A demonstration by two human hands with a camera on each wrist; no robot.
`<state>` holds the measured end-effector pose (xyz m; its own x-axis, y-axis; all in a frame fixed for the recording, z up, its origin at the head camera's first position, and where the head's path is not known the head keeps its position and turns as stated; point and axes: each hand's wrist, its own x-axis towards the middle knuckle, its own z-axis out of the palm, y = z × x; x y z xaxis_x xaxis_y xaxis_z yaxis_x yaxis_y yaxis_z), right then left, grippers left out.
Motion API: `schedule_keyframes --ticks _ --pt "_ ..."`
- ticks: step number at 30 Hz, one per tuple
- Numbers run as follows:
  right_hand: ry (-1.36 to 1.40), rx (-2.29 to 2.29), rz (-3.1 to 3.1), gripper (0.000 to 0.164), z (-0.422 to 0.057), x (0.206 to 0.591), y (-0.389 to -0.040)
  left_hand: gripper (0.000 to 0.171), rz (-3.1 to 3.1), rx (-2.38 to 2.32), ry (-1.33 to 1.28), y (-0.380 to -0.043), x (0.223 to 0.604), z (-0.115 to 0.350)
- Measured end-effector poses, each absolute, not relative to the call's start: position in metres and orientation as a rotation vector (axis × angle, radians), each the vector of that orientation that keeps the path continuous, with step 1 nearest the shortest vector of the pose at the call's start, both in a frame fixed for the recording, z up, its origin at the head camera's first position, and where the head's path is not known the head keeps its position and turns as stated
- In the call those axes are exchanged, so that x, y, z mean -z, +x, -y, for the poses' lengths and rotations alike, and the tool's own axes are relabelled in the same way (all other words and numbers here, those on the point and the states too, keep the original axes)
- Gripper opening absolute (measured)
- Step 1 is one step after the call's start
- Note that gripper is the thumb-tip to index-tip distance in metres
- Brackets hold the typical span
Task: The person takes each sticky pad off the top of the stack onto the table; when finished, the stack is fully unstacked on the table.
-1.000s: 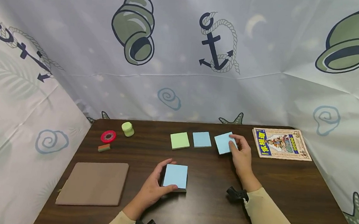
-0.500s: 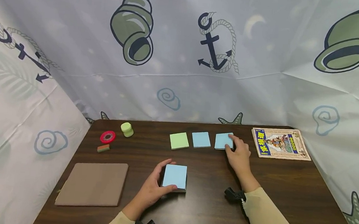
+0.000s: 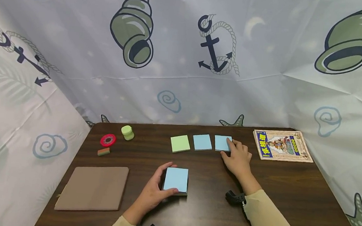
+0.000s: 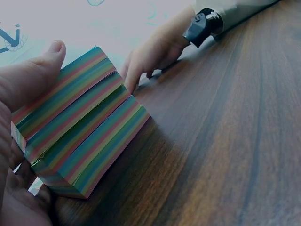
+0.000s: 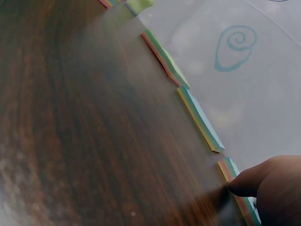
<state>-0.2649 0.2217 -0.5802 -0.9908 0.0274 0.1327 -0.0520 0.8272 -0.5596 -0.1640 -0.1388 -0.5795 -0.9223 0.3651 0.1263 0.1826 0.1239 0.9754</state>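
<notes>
My left hand (image 3: 152, 191) grips a thick stack of sticky notes (image 3: 176, 179), its thumb along the near side and its fingers around the left and far sides. The stack's top is light blue; striped, multicoloured edges show in the left wrist view. At the table's back, my right hand (image 3: 239, 162) holds the rightmost blue sticky note pad (image 3: 220, 143), with a finger at its right side and the thumb (image 5: 251, 181) against its near edge. Left of it, in a row, lie another blue pad (image 3: 202, 142) and a green pad (image 3: 180, 143).
A booklet with a printed cover (image 3: 283, 146) lies at the back right. On the left are a brown notebook (image 3: 91, 188), a red ring-shaped roll (image 3: 108, 140), a small orange-and-green block (image 3: 103, 152) and a green spool-shaped object (image 3: 127, 132). A patterned cloth (image 3: 179, 55) hangs behind the table.
My right hand has lowered the tilted blue pad flat onto the table, squared it with the row and slid it slightly left. The left hand keeps its grip on the stack.
</notes>
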Motion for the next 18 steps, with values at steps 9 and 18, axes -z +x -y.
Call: schedule_keyframes --ticks 9,18 --pt "0.0 -0.895 2.858 0.07 -0.2217 0.5879 -0.2645 0.097 -2.27 -1.86 0.51 -0.1591 0.5795 0.1379" --pt "-0.109 -1.213 2.606 0.059 -0.2216 0.5816 -0.2683 0.105 -2.249 -1.865 0.49 -0.1621 0.578 0.1373"
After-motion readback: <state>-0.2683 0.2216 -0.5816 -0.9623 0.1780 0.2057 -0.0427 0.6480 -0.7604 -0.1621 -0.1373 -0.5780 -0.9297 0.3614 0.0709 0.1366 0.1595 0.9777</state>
